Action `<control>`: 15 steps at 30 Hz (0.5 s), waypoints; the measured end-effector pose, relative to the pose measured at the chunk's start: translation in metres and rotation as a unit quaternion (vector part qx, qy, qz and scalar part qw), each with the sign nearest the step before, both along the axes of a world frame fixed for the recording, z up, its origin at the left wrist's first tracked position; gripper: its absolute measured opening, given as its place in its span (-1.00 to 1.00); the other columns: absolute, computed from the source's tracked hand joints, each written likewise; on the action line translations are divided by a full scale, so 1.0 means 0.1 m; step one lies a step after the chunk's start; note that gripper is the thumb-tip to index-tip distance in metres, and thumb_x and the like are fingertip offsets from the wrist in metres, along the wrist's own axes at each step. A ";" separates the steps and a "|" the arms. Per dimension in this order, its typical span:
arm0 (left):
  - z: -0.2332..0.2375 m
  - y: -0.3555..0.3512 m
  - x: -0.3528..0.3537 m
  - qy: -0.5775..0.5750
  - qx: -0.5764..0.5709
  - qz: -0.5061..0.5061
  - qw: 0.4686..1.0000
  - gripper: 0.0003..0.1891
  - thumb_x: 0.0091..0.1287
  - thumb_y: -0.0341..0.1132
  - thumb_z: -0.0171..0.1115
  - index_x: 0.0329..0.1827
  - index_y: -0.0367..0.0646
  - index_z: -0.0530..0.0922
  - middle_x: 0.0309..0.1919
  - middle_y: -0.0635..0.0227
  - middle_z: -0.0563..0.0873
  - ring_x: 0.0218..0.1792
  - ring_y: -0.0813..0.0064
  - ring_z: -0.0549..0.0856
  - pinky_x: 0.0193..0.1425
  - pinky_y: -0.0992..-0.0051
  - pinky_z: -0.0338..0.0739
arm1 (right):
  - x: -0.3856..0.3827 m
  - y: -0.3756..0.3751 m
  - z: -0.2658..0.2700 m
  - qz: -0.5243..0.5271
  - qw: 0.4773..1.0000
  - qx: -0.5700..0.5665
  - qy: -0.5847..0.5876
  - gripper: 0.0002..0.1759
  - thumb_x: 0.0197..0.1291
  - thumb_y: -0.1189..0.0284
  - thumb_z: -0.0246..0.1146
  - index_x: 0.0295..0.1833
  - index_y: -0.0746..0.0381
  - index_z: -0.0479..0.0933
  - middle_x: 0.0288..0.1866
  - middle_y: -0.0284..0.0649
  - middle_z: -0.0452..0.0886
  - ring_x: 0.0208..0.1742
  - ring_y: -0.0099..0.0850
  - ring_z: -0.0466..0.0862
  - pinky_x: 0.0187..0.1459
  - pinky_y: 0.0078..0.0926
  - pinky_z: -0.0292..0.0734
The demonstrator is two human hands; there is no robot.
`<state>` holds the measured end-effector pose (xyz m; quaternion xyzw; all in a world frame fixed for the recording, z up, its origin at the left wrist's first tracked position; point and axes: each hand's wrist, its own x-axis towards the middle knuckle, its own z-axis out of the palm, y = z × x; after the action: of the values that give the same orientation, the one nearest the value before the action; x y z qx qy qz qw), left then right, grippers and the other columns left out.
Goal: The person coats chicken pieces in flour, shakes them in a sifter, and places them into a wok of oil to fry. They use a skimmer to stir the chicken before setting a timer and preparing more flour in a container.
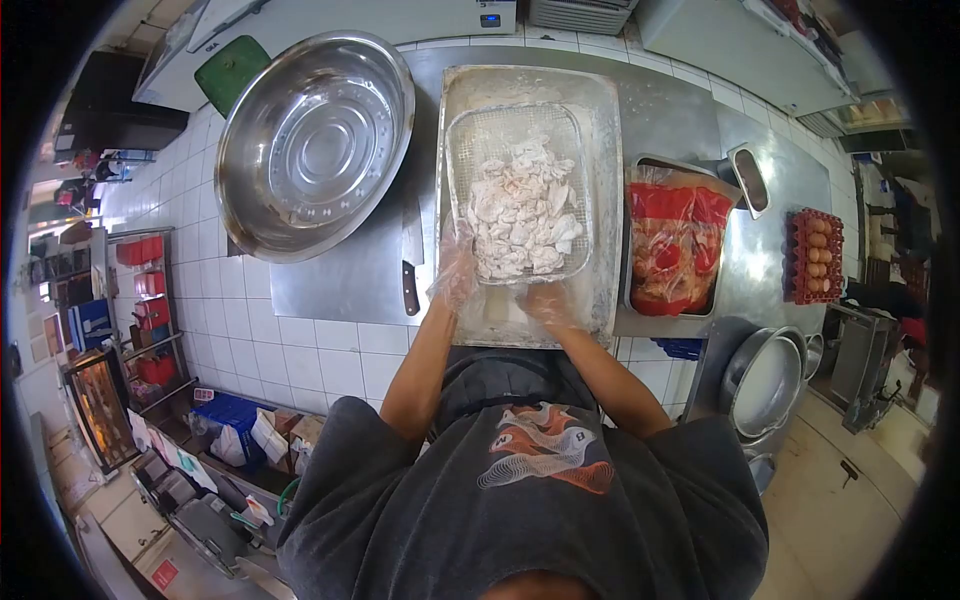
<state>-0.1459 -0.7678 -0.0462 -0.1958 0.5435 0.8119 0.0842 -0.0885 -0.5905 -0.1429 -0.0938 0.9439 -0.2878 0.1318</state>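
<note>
Floured pieces (525, 210), perhaps chicken, are heaped in a rectangular wire basket (575, 130). The basket is inside a deep metal tray (600, 95) dusted with flour. My left hand (457, 268), in a clear plastic glove, is closed on the basket's left rim near its front corner. At the near rim, my right hand (548, 302) grips the basket, its fingertips partly hidden under it; it also seems to be gloved. A knife (411, 280) with a dark handle lies left of the tray.
A large steel basin (320, 145) stands at the left. Right of the tray are a pan of red-and-clear bagged meat (675, 240), a small metal container (748, 180) and a carton of eggs (817, 255). Metal bowls (765, 385) sit lower right, beside the steel table (340, 290).
</note>
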 end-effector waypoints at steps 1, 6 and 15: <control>-0.03 0.03 0.00 -0.002 -0.013 0.008 1.000 -0.37 0.48 0.06 0.00 0.43 -0.20 0.17 0.11 0.16 0.55 0.04 0.41 0.61 0.05 0.44 0.64 | 0.06 0.05 -0.29 0.013 1.000 0.015 -0.005 -0.20 0.06 0.27 0.25 0.42 0.33 0.21 0.43 0.15 0.24 0.47 0.02 0.20 0.49 -0.15 0.05; -0.44 0.12 -0.09 -0.014 -0.034 0.044 0.998 -0.48 0.51 0.00 -0.01 0.38 -0.13 0.29 -0.02 0.24 0.61 -0.16 0.48 0.62 -0.20 0.47 0.61 | -0.19 0.19 0.13 -0.005 0.940 0.078 -0.332 -0.36 0.02 0.27 0.29 0.24 0.33 0.42 0.17 0.22 0.51 0.26 0.03 0.48 0.31 -0.16 0.35; -0.52 0.23 -0.11 -0.125 -0.139 -0.004 0.982 -0.35 0.49 0.13 -0.07 0.44 -0.17 0.22 -0.07 0.18 0.64 -0.19 0.45 0.62 -0.13 0.42 0.60 | -0.74 0.17 1.38 -0.011 0.989 -0.039 -0.140 -0.32 0.03 0.46 0.22 0.35 0.33 0.33 0.29 0.17 0.44 0.26 0.04 0.50 0.32 -0.21 0.36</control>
<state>-0.1569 -0.7446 -0.0985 -0.3033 0.6373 0.6970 0.1268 -0.1628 -0.5736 -0.0048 -0.0470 0.9052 -0.3365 0.2553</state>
